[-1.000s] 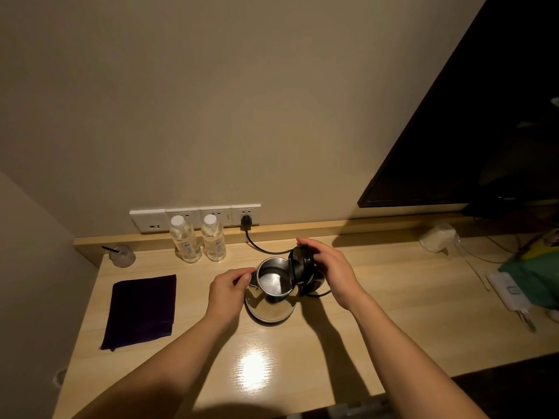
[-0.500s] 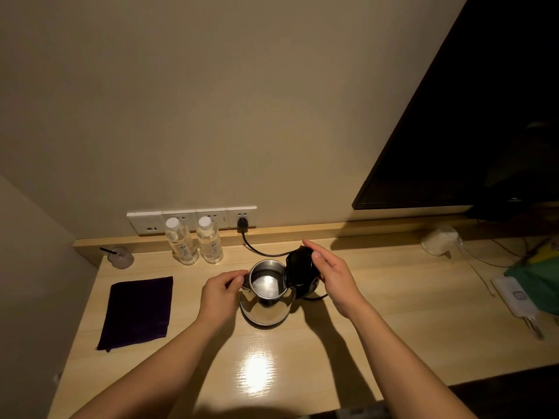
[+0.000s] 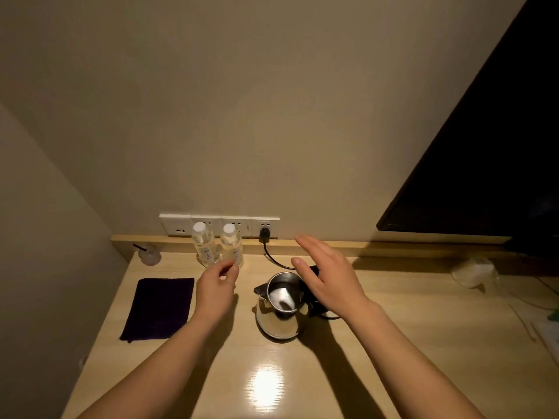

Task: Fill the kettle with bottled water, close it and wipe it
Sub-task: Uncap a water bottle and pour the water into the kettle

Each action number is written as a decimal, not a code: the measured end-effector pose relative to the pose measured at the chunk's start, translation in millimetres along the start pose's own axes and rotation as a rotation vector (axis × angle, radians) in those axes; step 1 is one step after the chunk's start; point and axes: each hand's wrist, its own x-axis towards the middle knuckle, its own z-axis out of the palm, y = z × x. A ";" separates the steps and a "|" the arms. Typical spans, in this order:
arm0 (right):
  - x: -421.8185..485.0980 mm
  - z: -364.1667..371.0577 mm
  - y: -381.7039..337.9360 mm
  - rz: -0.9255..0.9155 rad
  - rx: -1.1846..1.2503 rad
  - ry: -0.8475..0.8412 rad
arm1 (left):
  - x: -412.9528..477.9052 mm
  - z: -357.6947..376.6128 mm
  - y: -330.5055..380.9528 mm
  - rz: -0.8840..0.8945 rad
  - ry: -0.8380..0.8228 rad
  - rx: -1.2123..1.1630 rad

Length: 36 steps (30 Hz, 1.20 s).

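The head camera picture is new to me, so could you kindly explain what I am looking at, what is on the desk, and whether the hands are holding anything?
There is no machine here: a person wears a wide-angle camera on the head, so you look forward and down along their own two bare arms.

On the wooden desk stands a steel kettle with its lid open, so you see inside. Its black cord runs to a wall socket. Two capped water bottles stand upright by the wall, and a dark cloth lies flat to the left.

The left hand reaches towards the bottles, fingers near the right-hand one, without gripping it yet. The right hand is open, above the kettle's lid and handle side. Neither hand holds anything.
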 end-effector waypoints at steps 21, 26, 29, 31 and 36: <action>98.5 153.3 -93.9 -0.203 -0.323 -0.362 | 157.9 -97.5 18.8 0.440 -0.423 1.058; 105.3 182.7 -96.5 -0.038 -0.242 -0.371 | 150.7 -109.7 3.0 0.536 -0.501 1.040; 109.2 199.1 -99.5 0.077 -0.145 -0.339 | 149.1 -119.6 -7.1 0.587 -0.522 1.024; 112.9 206.7 -102.6 0.135 -0.070 -0.308 | 146.7 -128.5 -8.5 0.655 -0.533 1.022; 113.2 219.0 -108.6 0.238 0.371 -0.282 | 128.9 -152.4 3.1 0.845 -0.623 0.990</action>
